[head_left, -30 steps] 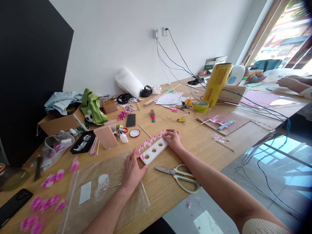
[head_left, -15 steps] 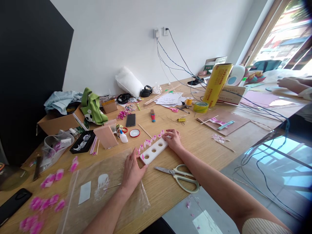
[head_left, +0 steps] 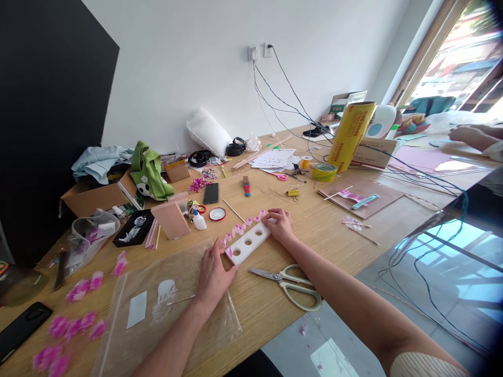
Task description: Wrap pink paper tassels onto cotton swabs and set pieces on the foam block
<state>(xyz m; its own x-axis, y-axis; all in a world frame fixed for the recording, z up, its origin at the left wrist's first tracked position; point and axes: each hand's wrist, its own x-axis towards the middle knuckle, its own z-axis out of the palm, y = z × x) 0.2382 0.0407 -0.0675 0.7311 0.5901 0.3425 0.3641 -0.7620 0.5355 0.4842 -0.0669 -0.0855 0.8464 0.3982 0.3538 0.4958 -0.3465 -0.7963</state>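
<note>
A white strip with round holes (head_left: 242, 253) lies slantwise on the wooden table, gripped at its two ends. My left hand (head_left: 214, 275) has thumb and fingers closed about the near left end, while my right hand (head_left: 280, 225) pinches the far right end; its fingertips partly hide that end. Along the strip's far side runs a row of small pink petals (head_left: 238, 230), and one petal hangs over the left end near my left fingers. Scissors with pale green handles (head_left: 301, 301) lie partly spread, below my right forearm's near side. Under my left forearm is a clear plastic bag (head_left: 157, 335).
Pink flower clusters (head_left: 73, 330) and a black phone (head_left: 25, 331) are at the left. Beyond the strip stand a glue bottle (head_left: 199, 220) and a pink block (head_left: 172, 219). A yellow box (head_left: 351, 136) stands at right; cables (head_left: 428, 183) cross there. Another person's hand (head_left: 469, 137) shows far right.
</note>
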